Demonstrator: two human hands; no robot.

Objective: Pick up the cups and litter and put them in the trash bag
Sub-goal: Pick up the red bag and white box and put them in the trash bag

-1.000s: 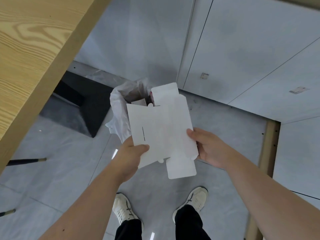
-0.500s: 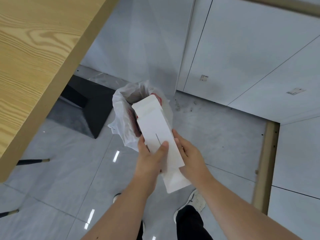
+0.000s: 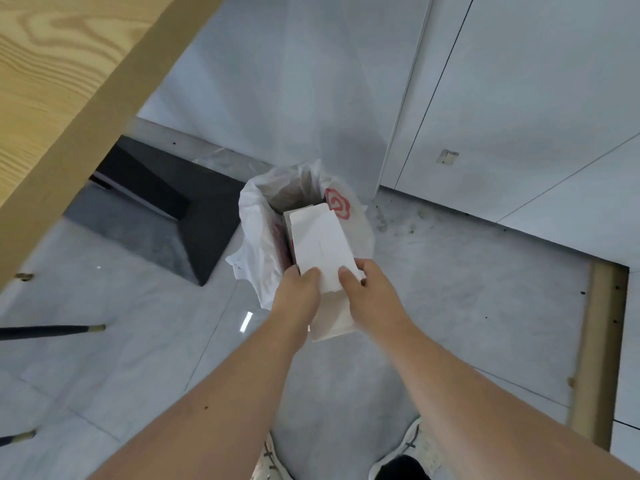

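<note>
A white plastic trash bag (image 3: 258,244) with a red logo stands open on the grey floor by the wall. A folded white cardboard box (image 3: 322,247) is held over it, its far end inside the bag's mouth. My left hand (image 3: 298,296) grips the box's near left edge and my right hand (image 3: 370,296) grips its near right edge. Red-printed litter shows inside the bag to the left of the box. No cups are visible.
A wooden tabletop (image 3: 52,81) overhangs at the upper left, with a black table base (image 3: 194,216) on the floor beside the bag. Dark chair legs (image 3: 52,330) poke in at the left. White wall panels (image 3: 519,98) rise behind. My shoes (image 3: 419,452) are at the bottom.
The flat box was folded narrow between both hands, then pushed forward and down so its far end entered the bag's mouth.
</note>
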